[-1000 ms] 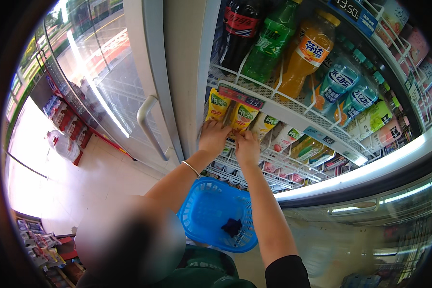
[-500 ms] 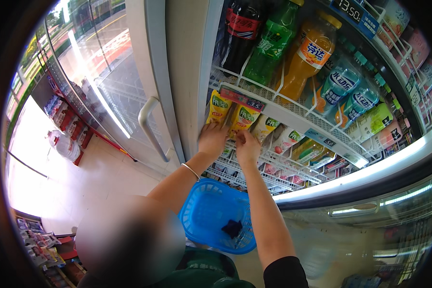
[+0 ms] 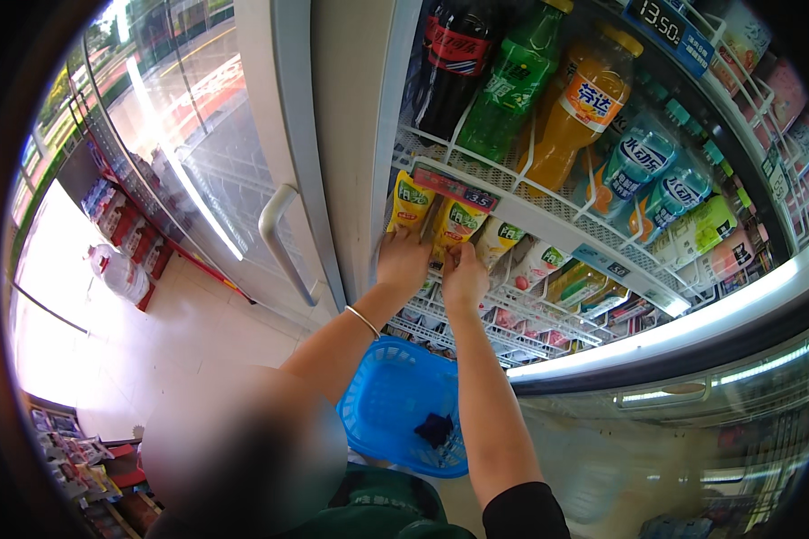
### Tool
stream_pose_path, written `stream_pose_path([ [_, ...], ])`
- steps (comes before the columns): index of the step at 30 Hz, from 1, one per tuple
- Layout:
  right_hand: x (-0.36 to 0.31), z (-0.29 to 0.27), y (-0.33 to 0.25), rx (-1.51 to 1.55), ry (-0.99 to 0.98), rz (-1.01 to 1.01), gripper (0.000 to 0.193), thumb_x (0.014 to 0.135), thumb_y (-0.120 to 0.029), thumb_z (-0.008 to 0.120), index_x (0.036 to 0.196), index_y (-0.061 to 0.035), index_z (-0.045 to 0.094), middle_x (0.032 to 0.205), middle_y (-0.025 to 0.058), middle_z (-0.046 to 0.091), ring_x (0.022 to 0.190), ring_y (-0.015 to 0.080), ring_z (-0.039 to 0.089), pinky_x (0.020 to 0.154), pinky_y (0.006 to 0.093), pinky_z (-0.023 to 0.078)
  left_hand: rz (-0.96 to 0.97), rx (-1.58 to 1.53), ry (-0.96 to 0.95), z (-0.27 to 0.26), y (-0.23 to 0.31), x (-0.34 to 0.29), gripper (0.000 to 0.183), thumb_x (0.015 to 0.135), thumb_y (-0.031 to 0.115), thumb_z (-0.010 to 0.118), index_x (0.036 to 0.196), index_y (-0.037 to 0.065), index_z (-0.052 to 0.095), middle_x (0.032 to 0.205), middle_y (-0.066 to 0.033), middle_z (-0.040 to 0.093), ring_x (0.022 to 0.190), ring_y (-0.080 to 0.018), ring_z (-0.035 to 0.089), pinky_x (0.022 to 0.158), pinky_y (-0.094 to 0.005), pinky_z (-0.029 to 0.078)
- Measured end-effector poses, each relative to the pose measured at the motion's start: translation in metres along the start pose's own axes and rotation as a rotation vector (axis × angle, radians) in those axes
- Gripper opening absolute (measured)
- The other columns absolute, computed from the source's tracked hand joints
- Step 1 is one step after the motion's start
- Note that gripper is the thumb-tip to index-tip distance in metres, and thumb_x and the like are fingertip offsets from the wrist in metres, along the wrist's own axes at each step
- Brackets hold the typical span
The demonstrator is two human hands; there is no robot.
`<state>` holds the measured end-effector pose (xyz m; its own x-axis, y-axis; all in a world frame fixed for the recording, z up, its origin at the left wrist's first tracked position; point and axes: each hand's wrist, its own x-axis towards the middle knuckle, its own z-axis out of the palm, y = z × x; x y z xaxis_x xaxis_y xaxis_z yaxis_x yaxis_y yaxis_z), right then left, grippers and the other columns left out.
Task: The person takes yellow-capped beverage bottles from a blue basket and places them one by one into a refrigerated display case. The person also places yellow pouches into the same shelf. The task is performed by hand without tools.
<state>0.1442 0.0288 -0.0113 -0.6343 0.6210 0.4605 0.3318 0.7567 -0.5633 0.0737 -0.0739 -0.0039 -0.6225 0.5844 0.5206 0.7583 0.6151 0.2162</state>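
Both my hands reach into an open drinks cooler, at a wire shelf below a row of large soda bottles. My left hand (image 3: 403, 262) lies with its fingers stretched against the lower part of a yellow drink bottle (image 3: 411, 203) at the shelf's left end. Beside it, my right hand (image 3: 465, 280) has curled fingers and thumb closed at the lower end of a second yellow drink bottle (image 3: 458, 222). Fingers cover the lower ends of both bottles. A paler bottle with a yellow label (image 3: 497, 242) stands just right of my right hand.
Below my arms is a blue plastic basket (image 3: 389, 395) with a small dark item (image 3: 434, 430) inside. The glass door (image 3: 193, 135) with its grey handle (image 3: 276, 235) stands at the left. Price-tag rails (image 3: 557, 220) cross above the yellow bottles. Wrapped packs (image 3: 121, 274) stand on the floor, far left.
My right hand's fingers have curled in a little closer to the second yellow bottle. Both forearms have shifted slightly; the bottles look much as before.
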Motion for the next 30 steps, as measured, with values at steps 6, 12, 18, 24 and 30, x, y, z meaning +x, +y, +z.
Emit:
stream_pose_path([
  [6,0.001,-0.009,0.006,-0.017,-0.093,-0.113,0.005,0.087,-0.016,0.059,0.091,-0.0127,0.057,0.076,0.0115,0.066,0.077,0.0347,0.063,0.069,0.0476,0.049,-0.028,0.033,-0.074,0.001,0.002,0.001,0.016,0.075,0.015,0.061,0.081,0.009,0.074,0.092,-0.0082,0.065,0.101,-0.026,0.057,0.091,-0.0411,0.042],
  [12,0.005,-0.015,-0.006,-0.164,-0.163,-0.08,0.008,0.09,-0.021,0.054,0.095,-0.0151,0.057,0.079,0.0137,0.068,0.075,0.0382,0.065,0.064,0.0505,0.05,-0.059,0.021,-0.074,0.001,0.001,0.0,0.016,0.077,0.016,0.061,0.081,0.01,0.076,0.096,-0.0084,0.066,0.102,-0.026,0.056,0.092,-0.0413,0.041],
  [18,0.016,-0.02,-0.007,-0.196,-0.218,-0.02,0.022,0.09,-0.03,0.057,0.102,-0.0121,0.054,0.08,0.0153,0.068,0.078,0.0388,0.066,0.064,0.0503,0.051,-0.079,0.009,-0.147,0.0,0.006,0.005,0.016,0.08,0.018,0.062,0.082,0.01,0.076,0.097,-0.0082,0.066,0.103,-0.0263,0.056,0.093,-0.0413,0.04],
  [24,0.035,-0.043,-0.047,-0.196,-0.219,0.126,0.056,0.078,-0.044,0.07,0.112,-0.004,0.05,0.091,0.0138,0.068,0.081,0.0367,0.067,0.071,0.0478,0.053,-0.091,0.012,-0.102,0.006,-0.003,-0.001,0.016,0.082,0.021,0.065,0.084,0.01,0.075,0.097,-0.0081,0.065,0.104,-0.0267,0.056,0.092,-0.0413,0.04],
  [30,0.057,-0.02,-0.024,-0.147,-0.086,0.081,0.071,0.073,-0.049,0.073,0.122,-0.0041,0.047,0.089,0.0111,0.071,0.092,0.0326,0.066,0.079,0.0441,0.054,-0.085,-0.004,-0.174,0.002,0.005,0.005,0.018,0.083,0.024,0.065,0.086,0.009,0.075,0.099,-0.0078,0.065,0.105,-0.0259,0.056,0.09,-0.0414,0.04],
])
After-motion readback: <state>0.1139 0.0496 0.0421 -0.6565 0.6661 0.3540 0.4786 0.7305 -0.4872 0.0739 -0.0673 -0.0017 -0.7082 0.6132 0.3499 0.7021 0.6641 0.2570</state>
